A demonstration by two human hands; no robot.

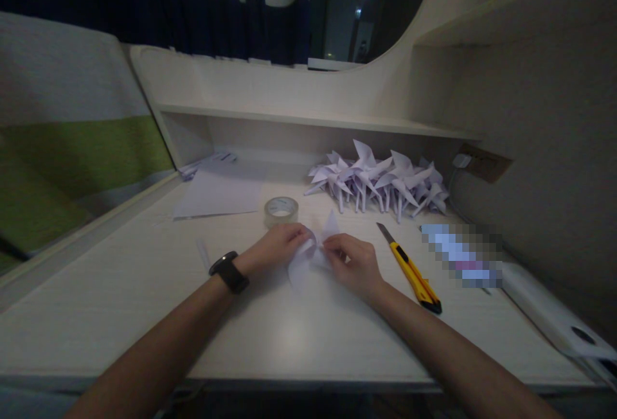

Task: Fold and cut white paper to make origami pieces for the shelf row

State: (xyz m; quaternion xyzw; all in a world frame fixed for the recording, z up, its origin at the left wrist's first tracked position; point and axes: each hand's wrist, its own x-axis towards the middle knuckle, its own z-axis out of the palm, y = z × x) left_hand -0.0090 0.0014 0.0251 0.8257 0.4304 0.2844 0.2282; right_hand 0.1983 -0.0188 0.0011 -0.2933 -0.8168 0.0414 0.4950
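My left hand [276, 247] and my right hand [353, 263] meet over the middle of the white desk [270, 335], both pinching a small folded piece of white paper [308, 257] with pointed flaps. A black watch sits on my left wrist. A roll of clear tape [281, 210] lies just beyond my left hand. To the right of my right hand lies a yellow utility knife [411, 269] with its blade out. A heap of several finished paper pinwheels [380, 182] rests at the back of the desk.
Sheets of white paper [216, 193] lie at the back left under a low shelf [308, 118]. A white power strip [554, 319] runs along the right edge by the wall. A blurred object [460, 255] lies right of the knife.
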